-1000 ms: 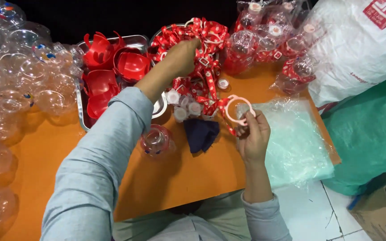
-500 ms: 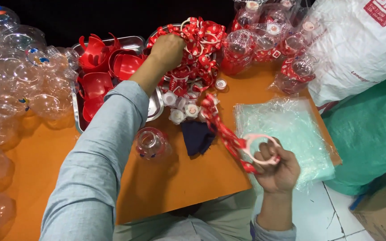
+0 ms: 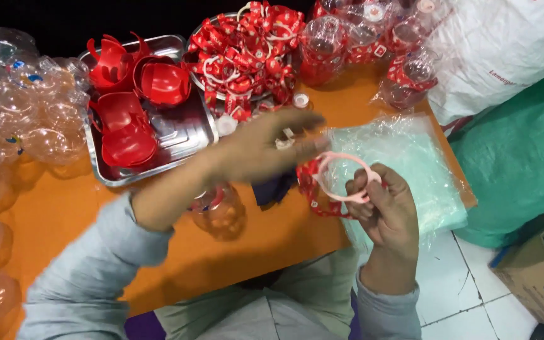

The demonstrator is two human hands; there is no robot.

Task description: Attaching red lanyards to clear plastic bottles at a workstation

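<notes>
Pinched in right hand (image 3: 388, 214): pink ring (image 3: 342, 177) with red ribbon (image 3: 310, 186). Left hand (image 3: 266, 148) open, blurred, empty. Best keep ring level.

The left hand (image 3: 266, 151) is motion-blurred, its fingers indistinct, and it hides part of a dark blue cloth (image 3: 275, 189) and a clear plastic ball (image 3: 220, 211). The brown cardboard box (image 3: 536, 277) is cut off by the right edge.

Orange table (image 3: 272, 245) with steel tray (image 3: 187, 135)
</notes>
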